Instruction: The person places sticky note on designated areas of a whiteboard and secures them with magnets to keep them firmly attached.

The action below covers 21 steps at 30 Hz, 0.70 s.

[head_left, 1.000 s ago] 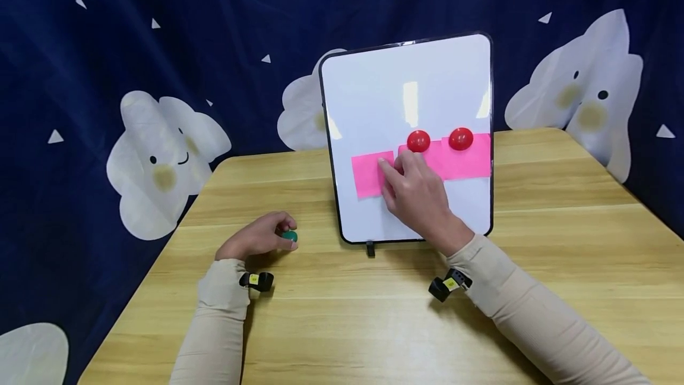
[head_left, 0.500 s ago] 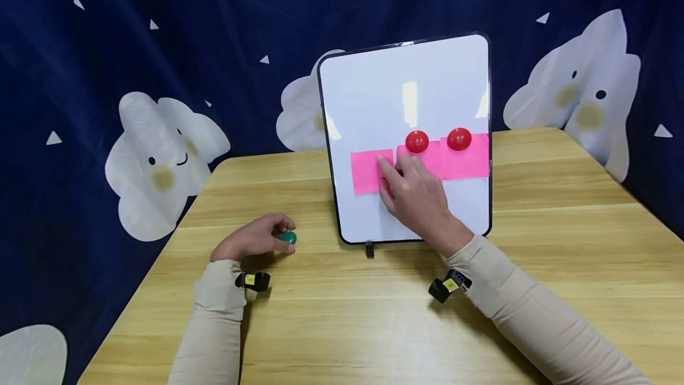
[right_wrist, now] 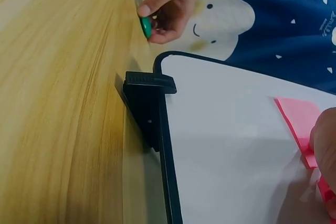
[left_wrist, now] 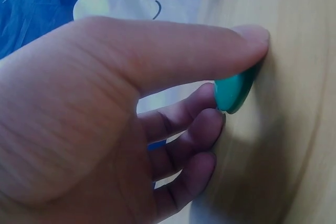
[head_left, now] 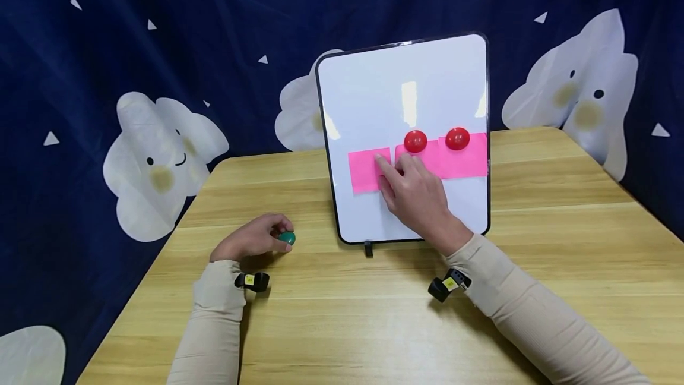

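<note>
Low over the left part of the table, my left hand (head_left: 255,236) pinches a round green magnet (head_left: 287,237) between thumb and fingers. In the left wrist view the green magnet (left_wrist: 231,93) sits on edge under the thumb, close to the wood. A whiteboard (head_left: 369,100) with a black frame stands tilted back on the table. My right hand (head_left: 419,198) is at the board, a fingertip touching the leftmost pink sticky note (head_left: 363,172). Its other fingers lie over the seam with the neighbouring pink note (head_left: 433,159); what they touch is hidden.
Two red magnets, one left (head_left: 415,141) and one right (head_left: 458,138), sit on the upper edge of the right-hand pink notes. A black foot (right_wrist: 147,98) supports the board on the wooden table (head_left: 342,325). Behind hangs a dark blue curtain (head_left: 224,16) with clouds.
The leftmost pink note has shifted slightly upward on the board under my right hand's finger. My left hand, still holding the green magnet, has barely moved.
</note>
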Each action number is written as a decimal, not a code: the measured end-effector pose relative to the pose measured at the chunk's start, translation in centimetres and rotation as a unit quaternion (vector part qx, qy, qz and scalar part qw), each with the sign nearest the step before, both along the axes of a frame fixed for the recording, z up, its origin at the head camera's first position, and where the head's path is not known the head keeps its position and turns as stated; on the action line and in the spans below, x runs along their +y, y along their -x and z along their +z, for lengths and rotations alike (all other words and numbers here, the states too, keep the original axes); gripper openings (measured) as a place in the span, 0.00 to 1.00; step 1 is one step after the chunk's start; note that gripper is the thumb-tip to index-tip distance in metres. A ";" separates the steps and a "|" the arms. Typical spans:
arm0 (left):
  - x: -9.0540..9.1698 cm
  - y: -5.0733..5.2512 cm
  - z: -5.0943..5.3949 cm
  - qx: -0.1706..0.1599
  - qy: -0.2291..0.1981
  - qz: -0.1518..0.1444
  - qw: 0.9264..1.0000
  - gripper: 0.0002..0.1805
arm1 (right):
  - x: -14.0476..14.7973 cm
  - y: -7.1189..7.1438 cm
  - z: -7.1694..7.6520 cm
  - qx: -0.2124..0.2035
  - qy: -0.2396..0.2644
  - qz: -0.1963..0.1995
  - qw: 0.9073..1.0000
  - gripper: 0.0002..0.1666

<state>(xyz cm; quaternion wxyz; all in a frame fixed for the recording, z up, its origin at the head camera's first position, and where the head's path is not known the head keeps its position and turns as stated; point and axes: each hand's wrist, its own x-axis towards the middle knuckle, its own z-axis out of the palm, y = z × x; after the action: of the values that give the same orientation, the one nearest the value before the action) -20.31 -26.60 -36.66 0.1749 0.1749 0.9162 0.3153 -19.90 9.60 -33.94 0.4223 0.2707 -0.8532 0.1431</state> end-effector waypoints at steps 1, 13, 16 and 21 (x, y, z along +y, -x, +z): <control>0.0 0.0 0.0 0.001 -0.001 0.000 1.000 0.17 | 0.0 0.0 0.0 -0.001 0.001 0.000 1.000 0.30; 0.1 0.0 -0.3 0.008 0.009 0.021 1.000 0.15 | 0.0 0.0 -0.1 -0.008 0.004 0.000 1.000 0.30; 0.1 0.0 -0.5 0.015 0.017 0.029 0.999 0.14 | 0.1 0.0 -0.1 -0.007 0.003 -0.001 1.000 0.30; 0.1 0.1 -0.6 0.019 0.021 0.031 0.999 0.14 | 0.1 0.1 -0.2 -0.006 0.003 -0.003 1.000 0.30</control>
<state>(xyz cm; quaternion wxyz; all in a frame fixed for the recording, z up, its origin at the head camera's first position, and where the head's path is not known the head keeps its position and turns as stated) -20.43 -26.53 -37.30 0.1509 0.1485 0.9308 0.2978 -19.97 9.73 -34.11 0.4185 0.2663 -0.8559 0.1459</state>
